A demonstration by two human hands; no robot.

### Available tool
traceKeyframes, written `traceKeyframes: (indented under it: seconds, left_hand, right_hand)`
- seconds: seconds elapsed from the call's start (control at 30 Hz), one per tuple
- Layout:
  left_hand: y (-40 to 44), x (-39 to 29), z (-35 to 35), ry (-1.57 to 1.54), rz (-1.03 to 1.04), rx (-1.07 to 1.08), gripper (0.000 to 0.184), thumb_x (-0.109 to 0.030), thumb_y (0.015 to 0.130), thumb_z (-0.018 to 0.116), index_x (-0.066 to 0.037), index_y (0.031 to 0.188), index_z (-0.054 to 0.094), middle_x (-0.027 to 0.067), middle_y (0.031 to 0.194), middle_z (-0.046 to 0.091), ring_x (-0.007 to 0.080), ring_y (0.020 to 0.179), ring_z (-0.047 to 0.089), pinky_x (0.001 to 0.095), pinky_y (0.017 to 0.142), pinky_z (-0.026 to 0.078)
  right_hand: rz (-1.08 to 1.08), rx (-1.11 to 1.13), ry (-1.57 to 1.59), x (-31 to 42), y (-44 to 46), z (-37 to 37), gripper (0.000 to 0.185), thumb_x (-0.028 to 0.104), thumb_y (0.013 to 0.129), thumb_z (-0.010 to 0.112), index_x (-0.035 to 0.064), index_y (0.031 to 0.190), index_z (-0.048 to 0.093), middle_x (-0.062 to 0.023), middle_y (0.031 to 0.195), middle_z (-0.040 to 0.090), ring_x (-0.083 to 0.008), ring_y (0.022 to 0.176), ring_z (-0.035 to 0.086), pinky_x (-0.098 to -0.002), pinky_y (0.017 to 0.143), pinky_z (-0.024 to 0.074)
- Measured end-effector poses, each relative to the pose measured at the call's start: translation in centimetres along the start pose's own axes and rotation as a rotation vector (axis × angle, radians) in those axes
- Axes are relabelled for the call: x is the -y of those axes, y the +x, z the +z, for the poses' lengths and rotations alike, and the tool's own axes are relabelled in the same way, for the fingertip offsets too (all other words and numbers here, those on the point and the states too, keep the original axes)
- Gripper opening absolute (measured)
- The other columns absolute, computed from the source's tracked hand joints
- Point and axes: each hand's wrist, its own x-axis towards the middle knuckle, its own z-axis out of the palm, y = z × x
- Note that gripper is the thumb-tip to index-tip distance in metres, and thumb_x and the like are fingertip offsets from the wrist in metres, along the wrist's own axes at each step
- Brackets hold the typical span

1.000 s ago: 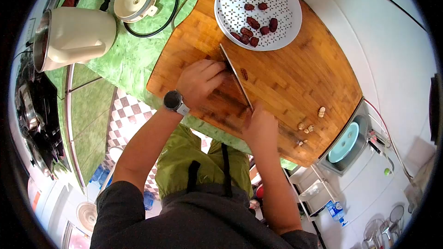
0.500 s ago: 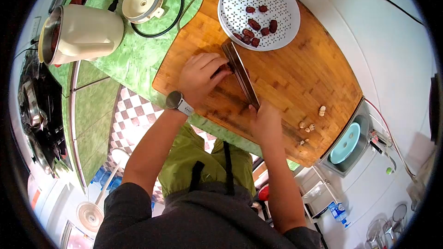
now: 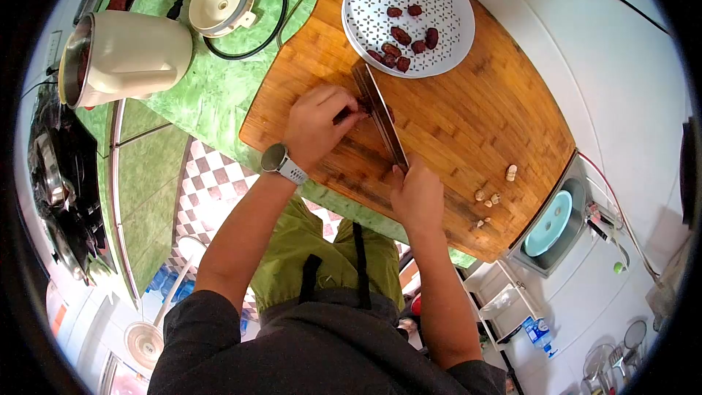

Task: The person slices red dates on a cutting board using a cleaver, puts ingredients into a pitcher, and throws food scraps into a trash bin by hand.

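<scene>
My left hand (image 3: 316, 123), wearing a watch, is closed in a pinch on a dark red date (image 3: 342, 115) at the left side of the blade, with most of the date hidden by the fingers. In my right hand (image 3: 419, 196) is the handle of a kitchen knife (image 3: 382, 118). The blade points away from me, edge down against the wooden cutting board (image 3: 468, 132). A bit of dark red shows just right of the blade. Beyond the knife tip, several wrinkled red dates (image 3: 400, 36) lie in a white perforated basket (image 3: 354, 38) on the board.
Small pale pieces (image 3: 495, 198) lie on the board's right part. A cream jug-like appliance (image 3: 142, 51) and its lid (image 3: 221, 6) stand on the green counter (image 3: 219, 95), beside a black cord. At right, a sink holds a turquoise basin (image 3: 548, 224).
The left fingers have curled in closer together beside the blade. The knife stays in nearly the same place, and the whole view has shifted slightly.
</scene>
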Motion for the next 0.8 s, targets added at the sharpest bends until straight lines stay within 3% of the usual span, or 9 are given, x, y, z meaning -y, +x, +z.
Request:
traceKeyframes:
  seconds: [0.13, 0.2, 0.43, 0.63, 0.8]
  left_hand:
    - [0.1, -0.4, -0.3, -0.008, -0.045, 0.018, 0.028, -0.016, 0.08, 0.088, -0.006, 0.102, 0.073, 0.0114, 0.105, 0.073, 0.0323, 0.096, 0.071, 0.0395, 0.083, 0.058]
    - [0.3, -0.4, -0.2, 0.027, -0.003, -0.088, 0.025, -0.017, 0.082, 0.087, -0.006, 0.101, 0.074, 0.0123, 0.105, 0.073, 0.0327, 0.097, 0.071, 0.0408, 0.084, 0.058]
    - [0.6, -0.5, -0.1, 0.019, -0.021, -0.048, 0.02, -0.015, 0.082, 0.086, -0.006, 0.096, 0.075, 0.0115, 0.104, 0.073, 0.0321, 0.097, 0.071, 0.0418, 0.085, 0.057]
    - [-0.5, 0.2, -0.6, -0.048, 0.036, 0.028, 0.015, -0.014, 0.086, 0.08, -0.006, 0.091, 0.068, 0.008, 0.093, 0.07, 0.0319, 0.09, 0.068, 0.0418, 0.078, 0.055]
    - [-1.1, 0.7, -0.9, 0.055, 0.109, 0.04, 0.016, -0.012, 0.087, 0.079, -0.01, 0.103, 0.075, 0.0075, 0.102, 0.072, 0.03, 0.096, 0.071, 0.0405, 0.085, 0.058]
  right_hand:
    - [-0.015, -0.006, 0.031, -0.2, 0.0, 0.1, 0.019, 0.016, 0.096, 0.065, 0.0019, 0.109, 0.067, -0.0303, 0.085, 0.072, -0.0511, 0.083, 0.071, -0.0597, 0.074, 0.0568]
    - [-0.014, 0.004, 0.029, 0.0, 0.0, 0.0, 0.019, 0.016, 0.097, 0.065, 0.0018, 0.109, 0.067, -0.0304, 0.085, 0.071, -0.0512, 0.083, 0.07, -0.0599, 0.075, 0.0566]
    - [0.0, -0.008, -0.001, 0.3, -0.1, -0.2, 0.019, 0.017, 0.096, 0.066, 0.002, 0.109, 0.067, -0.0295, 0.085, 0.072, -0.05, 0.083, 0.071, -0.0586, 0.074, 0.0571]
    - [0.011, 0.004, -0.012, 0.1, 0.1, 0.0, 0.019, 0.017, 0.096, 0.066, 0.0028, 0.108, 0.067, -0.0285, 0.084, 0.072, -0.0498, 0.082, 0.071, -0.0587, 0.073, 0.057]
    - [0.023, 0.012, -0.007, 0.3, 0.0, -0.1, 0.019, 0.017, 0.096, 0.067, 0.0027, 0.108, 0.067, -0.0288, 0.084, 0.072, -0.0498, 0.082, 0.071, -0.0586, 0.073, 0.0571]
